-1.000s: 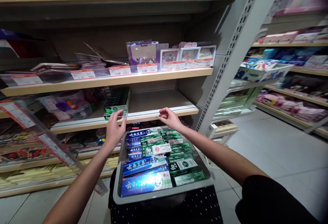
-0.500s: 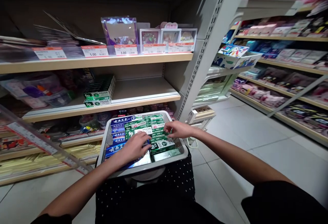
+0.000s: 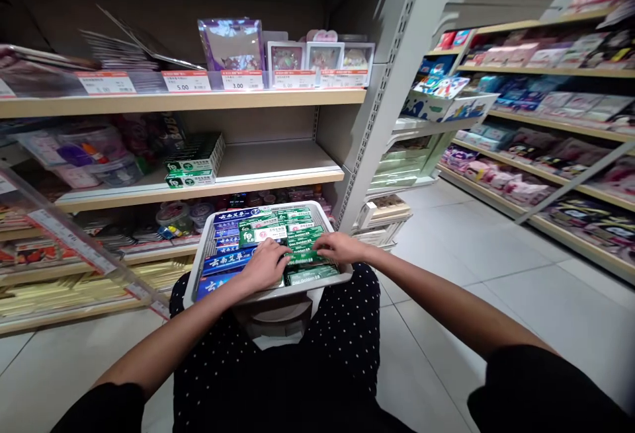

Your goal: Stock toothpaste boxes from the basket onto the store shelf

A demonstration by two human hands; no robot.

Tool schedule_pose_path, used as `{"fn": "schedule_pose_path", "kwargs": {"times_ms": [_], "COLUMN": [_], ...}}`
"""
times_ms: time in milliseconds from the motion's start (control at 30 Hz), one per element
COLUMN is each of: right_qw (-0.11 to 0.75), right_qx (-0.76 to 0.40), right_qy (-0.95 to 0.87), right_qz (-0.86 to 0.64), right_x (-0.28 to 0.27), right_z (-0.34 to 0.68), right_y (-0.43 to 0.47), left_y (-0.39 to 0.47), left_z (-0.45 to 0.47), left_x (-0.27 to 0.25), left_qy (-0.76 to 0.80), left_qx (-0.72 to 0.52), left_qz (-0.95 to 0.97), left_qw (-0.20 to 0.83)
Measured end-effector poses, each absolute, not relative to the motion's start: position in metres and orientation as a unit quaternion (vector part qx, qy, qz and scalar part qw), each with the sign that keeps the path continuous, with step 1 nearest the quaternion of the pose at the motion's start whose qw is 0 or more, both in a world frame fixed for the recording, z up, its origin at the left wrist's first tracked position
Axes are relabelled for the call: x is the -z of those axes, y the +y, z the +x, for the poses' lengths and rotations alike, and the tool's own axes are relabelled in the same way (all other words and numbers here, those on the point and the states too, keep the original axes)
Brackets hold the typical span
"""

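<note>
A grey plastic tray (image 3: 197,273) rests on my lap, packed with green toothpaste boxes (image 3: 297,229) on the right and blue toothpaste boxes (image 3: 228,262) on the left. My left hand (image 3: 265,266) lies on the middle of the tray with fingers curled at one end of a green box. My right hand (image 3: 338,246) touches the other end of the same green box (image 3: 303,256). On the middle shelf (image 3: 278,178) stands a stack of green boxes (image 3: 192,163), with bare shelf to its right.
Shelves with price tags (image 3: 238,79) and small packaged goods stand ahead. A grey perforated upright (image 3: 391,82) ends the shelf unit. A tilted clear label rail (image 3: 69,238) sticks out at the left. Tiled floor (image 3: 476,287) and more shelves (image 3: 540,122) lie to the right.
Both hands came down from the middle shelf edge onto the tray and settled on a green box. The view tilted downward and shifted.
</note>
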State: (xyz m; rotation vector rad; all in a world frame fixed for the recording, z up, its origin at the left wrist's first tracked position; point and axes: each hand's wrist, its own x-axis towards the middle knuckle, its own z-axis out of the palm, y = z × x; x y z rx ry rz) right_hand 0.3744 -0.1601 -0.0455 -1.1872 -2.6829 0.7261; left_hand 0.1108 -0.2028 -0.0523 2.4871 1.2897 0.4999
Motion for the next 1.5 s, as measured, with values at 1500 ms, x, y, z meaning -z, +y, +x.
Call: {"fn": "schedule_pose_path", "kwargs": {"times_ms": [1500], "right_qw": [0.472], "right_qx": [-0.238], "right_qy": [-0.656], "right_qz": [-0.539], "right_x": [-0.023], "right_z": [0.026], "right_y": [0.032], "left_y": [-0.001], "left_z": [-0.161], "left_x": [-0.016], "left_qy": [0.684], "left_qx": [-0.497], "left_qz": [0.533], "left_qw": [0.034]}}
